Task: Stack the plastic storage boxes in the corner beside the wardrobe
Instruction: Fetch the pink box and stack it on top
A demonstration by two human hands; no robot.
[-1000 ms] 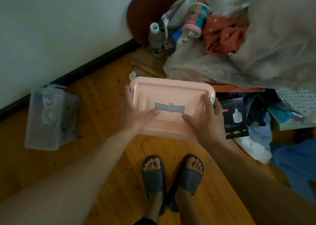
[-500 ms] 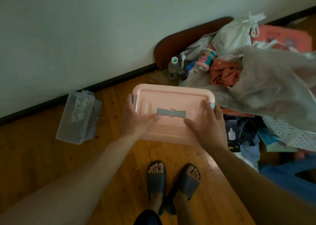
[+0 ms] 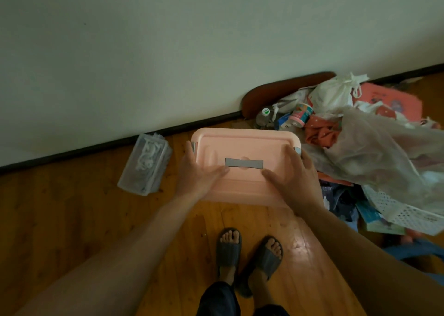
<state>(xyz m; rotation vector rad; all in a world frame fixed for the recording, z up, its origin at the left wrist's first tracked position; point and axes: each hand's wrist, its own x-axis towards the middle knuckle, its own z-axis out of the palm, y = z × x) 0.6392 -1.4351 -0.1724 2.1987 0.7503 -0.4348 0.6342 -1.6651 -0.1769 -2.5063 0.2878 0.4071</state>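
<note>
While standing over wood floor, gripping pink storage box, curling left hand round its 9 o'clock end, right hand round 3 o'clock end

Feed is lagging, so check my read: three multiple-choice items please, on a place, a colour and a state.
1. Where does the clear box lie? A) on the floor, left of the pink box B) on top of it C) under it
2. What colour is the lid handle? A) red B) grey C) green
3. How is the pink box held? A) one hand B) no hand C) both hands, one at each end
Answers: 1A, it lies by the skirting, apart. 2B, a grey strip. 3C, left hand and right hand grip opposite ends.
</note>
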